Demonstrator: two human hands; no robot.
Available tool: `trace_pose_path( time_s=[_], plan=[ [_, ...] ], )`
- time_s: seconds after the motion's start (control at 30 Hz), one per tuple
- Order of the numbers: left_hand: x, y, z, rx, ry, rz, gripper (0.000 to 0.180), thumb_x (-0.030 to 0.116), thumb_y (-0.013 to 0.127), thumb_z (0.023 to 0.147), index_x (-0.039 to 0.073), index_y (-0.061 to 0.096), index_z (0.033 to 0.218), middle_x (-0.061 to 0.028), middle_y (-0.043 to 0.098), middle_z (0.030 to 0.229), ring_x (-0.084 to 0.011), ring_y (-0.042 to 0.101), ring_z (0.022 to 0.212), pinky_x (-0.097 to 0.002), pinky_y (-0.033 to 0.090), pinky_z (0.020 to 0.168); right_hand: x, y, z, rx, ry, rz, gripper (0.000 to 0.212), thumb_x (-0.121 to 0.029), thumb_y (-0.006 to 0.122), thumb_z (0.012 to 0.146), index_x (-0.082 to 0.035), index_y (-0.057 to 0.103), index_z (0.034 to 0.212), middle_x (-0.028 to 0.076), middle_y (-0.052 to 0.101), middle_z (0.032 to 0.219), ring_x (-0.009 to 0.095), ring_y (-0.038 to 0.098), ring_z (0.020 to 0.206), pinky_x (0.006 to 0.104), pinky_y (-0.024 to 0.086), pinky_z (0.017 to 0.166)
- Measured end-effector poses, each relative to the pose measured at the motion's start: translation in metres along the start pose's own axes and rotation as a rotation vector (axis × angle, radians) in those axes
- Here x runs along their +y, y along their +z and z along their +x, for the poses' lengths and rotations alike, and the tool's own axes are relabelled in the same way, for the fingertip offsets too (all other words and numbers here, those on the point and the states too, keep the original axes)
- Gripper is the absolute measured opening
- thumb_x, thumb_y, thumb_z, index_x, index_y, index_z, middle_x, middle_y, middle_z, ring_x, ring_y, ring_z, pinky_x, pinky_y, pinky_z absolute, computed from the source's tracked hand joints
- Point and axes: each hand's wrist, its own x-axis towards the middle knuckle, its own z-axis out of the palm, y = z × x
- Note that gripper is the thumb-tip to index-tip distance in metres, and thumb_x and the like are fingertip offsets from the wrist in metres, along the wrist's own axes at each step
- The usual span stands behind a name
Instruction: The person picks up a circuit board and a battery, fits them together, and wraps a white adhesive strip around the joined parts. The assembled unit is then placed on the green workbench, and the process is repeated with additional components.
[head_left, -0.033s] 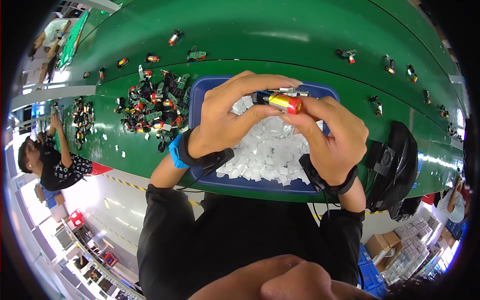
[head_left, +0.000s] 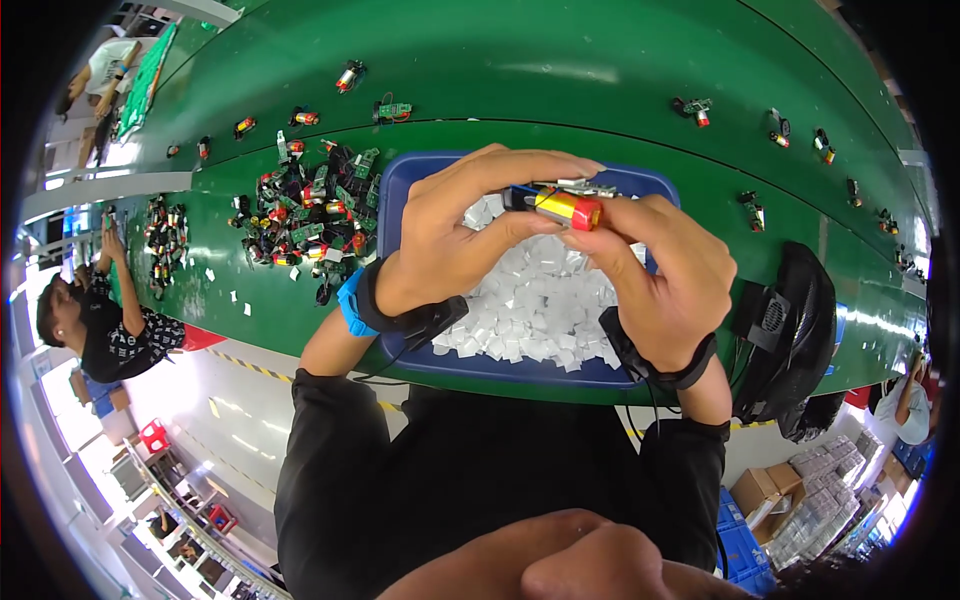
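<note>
Both my hands hold one small assembly over a blue tray [head_left: 393, 215]: a yellow cylindrical battery [head_left: 568, 209] with a red end, joined to a black part and a thin metallic-looking strip. My left hand [head_left: 445, 215] pinches its black end, with the thumb below and the fingers arched over the top. At the red end, the thumb and index finger of my right hand [head_left: 672, 260] are closed on it. Many small white squares [head_left: 530, 310] fill the tray beneath. Parts of the assembly are hidden by my fingers.
Left of the tray lies a heap of similar battery and circuit board assemblies [head_left: 310, 210]. Single ones, such as one [head_left: 752, 212] at right, are strewn along the green table [head_left: 540, 60]. A black bag [head_left: 800, 320] sits right. A co-worker [head_left: 110, 310] is at far left.
The battery has turned slightly in my fingers, its red end dipping a little. My hands otherwise keep their place.
</note>
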Motion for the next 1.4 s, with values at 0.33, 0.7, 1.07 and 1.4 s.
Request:
trace_pose_path(
  time_s=[0.33, 0.7, 1.07, 1.4],
  plan=[
    [0.003, -0.005, 0.002, -0.083, 0.103, 0.072, 0.03, 0.008, 0.073, 0.087, -0.002, 0.066, 0.115, -0.015, 0.073, 0.107, -0.0263, 0.071, 0.097, -0.0351, 0.058, 0.084, -0.003, 0.003, -0.004, 0.041, 0.035, 0.055, 0.021, -0.004, 0.083, 0.077, 0.003, 0.068, 0.089, 0.009, 0.068, 0.072, 0.014, 0.062, 0.058, 0.0239, 0.044, 0.051],
    [0.016, -0.007, 0.003, -0.192, -0.555, -0.62, 0.028, 0.02, 0.058, 0.102, -0.005, 0.055, 0.114, -0.0114, 0.066, 0.083, -0.012, 0.062, 0.059, -0.0272, 0.054, 0.053, 0.012, -0.006, 0.009, -0.007, -0.179, -0.009, 0.037, 0.0, 0.086, 0.07, 0.003, 0.067, 0.103, 0.011, 0.069, 0.088, 0.015, 0.065, 0.07, 0.0258, 0.052, 0.062],
    [-0.007, -0.028, 0.033, -0.204, -0.788, -0.349, 0.037, 0.039, 0.06, 0.1, 0.002, 0.057, 0.099, -0.0033, 0.06, 0.078, -0.0079, 0.051, 0.049, -0.0205, 0.038, 0.042, 0.072, -0.038, 0.045, -0.114, 0.509, 0.019, 0.036, -0.016, 0.069, 0.091, -0.001, 0.061, 0.123, 0.005, 0.069, 0.1, 0.011, 0.066, 0.082, 0.0251, 0.053, 0.064],
    [-0.089, -0.06, 0.059, 0.082, -0.884, -0.233, 0.05, 0.048, 0.058, 0.099, 0.001, 0.061, 0.115, -0.0069, 0.071, 0.094, -0.0078, 0.051, 0.059, -0.0226, 0.041, 0.044, 0.212, -0.066, 0.045, -0.408, 0.541, -0.947, 0.03, -0.037, 0.071, 0.088, -0.014, 0.072, 0.106, 0.008, 0.072, 0.083, 0.024, 0.069, 0.078, 0.0361, 0.054, 0.067]
  ],
)
